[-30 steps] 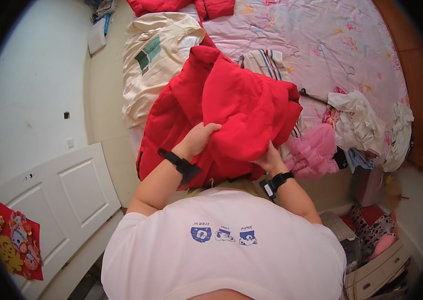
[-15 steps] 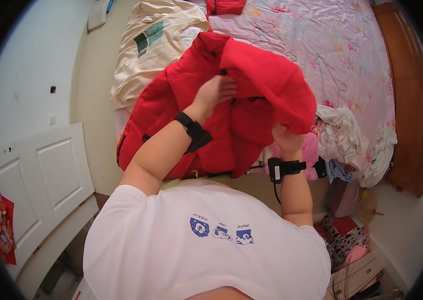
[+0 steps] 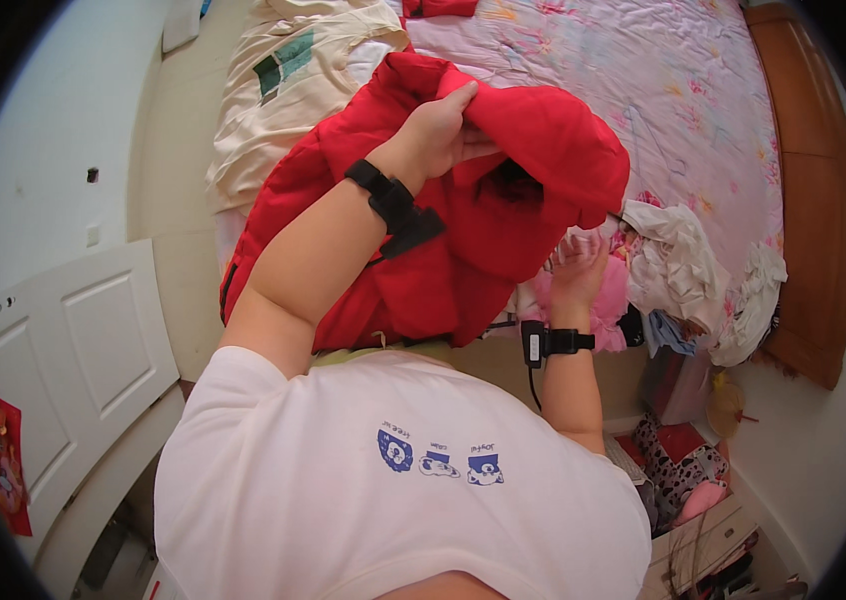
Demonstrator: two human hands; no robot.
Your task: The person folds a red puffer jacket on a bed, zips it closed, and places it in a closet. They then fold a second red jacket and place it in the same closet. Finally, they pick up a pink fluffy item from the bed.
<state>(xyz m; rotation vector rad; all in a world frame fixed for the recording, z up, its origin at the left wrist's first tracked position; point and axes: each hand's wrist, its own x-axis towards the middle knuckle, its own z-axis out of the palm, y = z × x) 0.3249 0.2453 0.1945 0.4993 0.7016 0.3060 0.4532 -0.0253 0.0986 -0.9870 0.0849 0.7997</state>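
Centrally, a red jacket (image 3: 463,225) sits bunched at the near edge of the bed (image 3: 683,110).
Left, a cream shirt (image 3: 268,125) runs off the top; the left hand (image 3: 440,137) pinches a jacket fold beside a dark opening, its inside too shadowed to read. Right hand (image 3: 580,265): fingers loosely spread below the jacket's right edge, contact unclear, partly covering a pink garment (image 3: 612,300). Farther right, flowered bedding stretches open.

A white wall (image 3: 43,130) rises at the left, marked by a small dark hole (image 3: 93,175), near a white panelled door (image 3: 113,330) bearing a red decoration (image 3: 11,450). Evenly lit, pale floor (image 3: 178,150) separates the wall from a bed with a pink floral sheet (image 3: 683,120); a brown wooden panel (image 3: 815,180) edges its right side.
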